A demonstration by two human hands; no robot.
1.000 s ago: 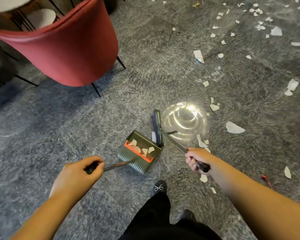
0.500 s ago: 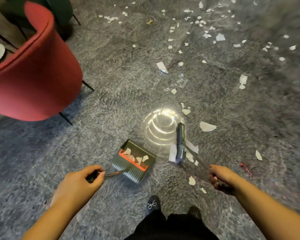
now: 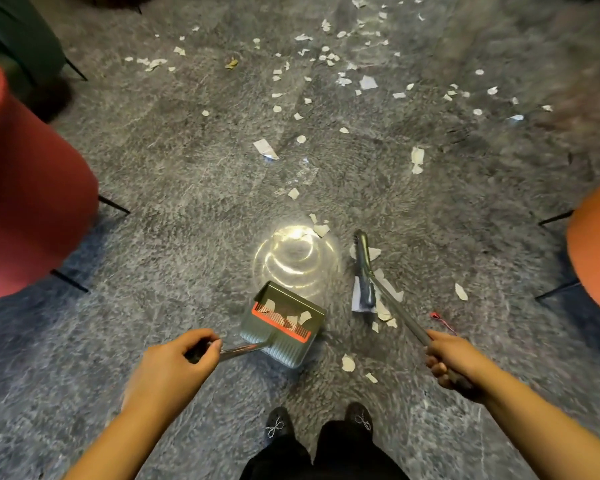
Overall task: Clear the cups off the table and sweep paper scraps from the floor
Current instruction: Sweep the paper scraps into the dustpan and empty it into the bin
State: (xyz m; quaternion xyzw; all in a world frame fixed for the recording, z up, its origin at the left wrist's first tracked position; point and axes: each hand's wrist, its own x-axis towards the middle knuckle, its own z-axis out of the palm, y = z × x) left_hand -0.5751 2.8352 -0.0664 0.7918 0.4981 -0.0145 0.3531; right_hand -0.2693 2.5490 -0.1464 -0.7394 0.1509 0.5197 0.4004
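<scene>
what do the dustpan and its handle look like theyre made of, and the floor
Dustpan: probably matte grey-green moulded plastic, going by its ribbed back edge and red comb strip. Its handle, gripped by the left hand: apparently polished metal, since it glints. Floor: grey stone-look, glossy enough to mirror a lamp.

A grey, mottled carpet [image 3: 160,188] covers the whole floor. A round patch of bright light [image 3: 293,258] glares off it near the middle, in ring-like streaks. At the left stands a red chair [image 3: 25,202] on thin black legs, with a dark green chair [image 3: 18,39] behind it in the top left corner. An orange chair [image 3: 596,251], also on thin black legs, shows at the right edge. The far right of the carpet is blurred
</scene>
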